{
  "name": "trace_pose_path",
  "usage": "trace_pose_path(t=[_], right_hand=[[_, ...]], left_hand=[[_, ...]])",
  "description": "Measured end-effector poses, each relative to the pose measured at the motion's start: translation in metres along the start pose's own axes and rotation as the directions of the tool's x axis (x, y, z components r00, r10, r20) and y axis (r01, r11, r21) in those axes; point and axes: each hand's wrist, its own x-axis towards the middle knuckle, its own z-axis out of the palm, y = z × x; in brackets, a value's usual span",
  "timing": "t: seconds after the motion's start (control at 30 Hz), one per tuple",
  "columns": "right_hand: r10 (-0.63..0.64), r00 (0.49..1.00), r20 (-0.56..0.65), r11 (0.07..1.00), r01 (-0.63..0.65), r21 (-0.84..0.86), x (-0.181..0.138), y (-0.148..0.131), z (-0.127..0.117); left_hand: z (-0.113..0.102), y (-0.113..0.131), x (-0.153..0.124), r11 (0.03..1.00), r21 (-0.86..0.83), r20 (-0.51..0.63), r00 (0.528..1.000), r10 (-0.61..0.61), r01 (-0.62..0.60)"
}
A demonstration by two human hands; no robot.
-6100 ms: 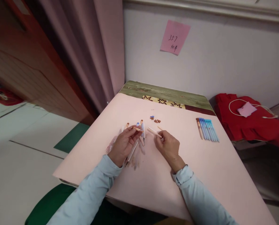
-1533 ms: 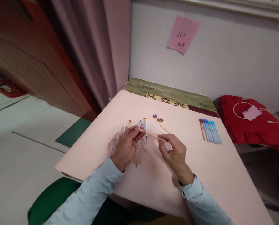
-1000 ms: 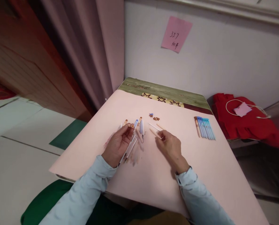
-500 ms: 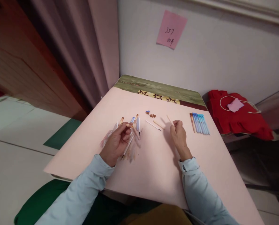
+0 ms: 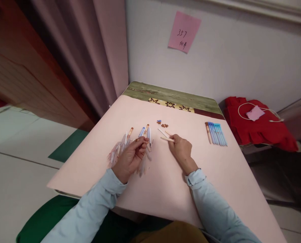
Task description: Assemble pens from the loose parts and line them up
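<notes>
My left hand (image 5: 129,158) rests on a loose pile of pens (image 5: 130,145) at the middle left of the pink table sheet (image 5: 216,179), its fingertips pinched on a small brown pen piece. To its right, my right hand (image 5: 181,149) pinches a thin pale refill stick (image 5: 167,138) that points left. Another thin stick (image 5: 162,132) lies just beyond it. A few small brown and blue caps (image 5: 162,124) sit farther back.
A neat row of blue pens with one brown pen (image 5: 215,133) lies at the right of the table. A pink note (image 5: 184,31) hangs on the wall. Red cloth (image 5: 261,128) lies to the right; a curtain (image 5: 89,50) hangs at left.
My right hand swung right toward the blue pen row with a stick raised, then came back left and now holds a stick low near the pile. My left hand stayed on the pile.
</notes>
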Motion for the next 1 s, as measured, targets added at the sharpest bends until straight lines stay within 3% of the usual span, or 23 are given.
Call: trace_pose_path(t=[0.1, 0.2, 0.27, 0.4, 0.63, 0.87, 1.0], right_hand=[[-0.045, 0.998, -0.034, 0.959, 0.053, 0.279, -0.009, -0.004, -0.008], [-0.173, 0.982, 0.074, 0.751, 0.082, 0.655, -0.021, -0.014, -0.015], [-0.24, 0.953, 0.186, 0.636, 0.009, 0.772, -0.027, -0.021, -0.018], [-0.305, 0.897, 0.32, 0.595, -0.083, 0.8, -0.034, -0.028, -0.021], [-0.301, 0.88, 0.366, 0.538, -0.16, 0.828, -0.035, -0.028, -0.022], [-0.245, 0.916, 0.317, 0.553, -0.136, 0.822, -0.029, -0.018, -0.032], [-0.251, 0.92, 0.302, 0.53, -0.131, 0.838, -0.028, -0.015, -0.036]], left_hand=[[0.0, -0.003, -0.001, 0.999, 0.037, 0.009, 1.0, -0.01, 0.01], [0.001, -0.004, -0.002, 0.996, 0.086, 0.028, 0.999, -0.019, 0.016], [0.001, -0.005, -0.003, 0.994, 0.109, 0.05, 0.999, -0.017, 0.011], [0.001, -0.004, -0.005, 0.987, 0.158, 0.078, 0.997, 0.003, -0.016], [0.003, -0.003, -0.006, 0.978, 0.194, 0.074, 0.995, 0.063, -0.077], [0.004, 0.018, 0.001, 0.989, -0.105, -0.091, 0.991, 0.096, -0.105], [0.009, 0.028, -0.001, 0.971, -0.194, -0.133, 0.984, 0.115, -0.14]])
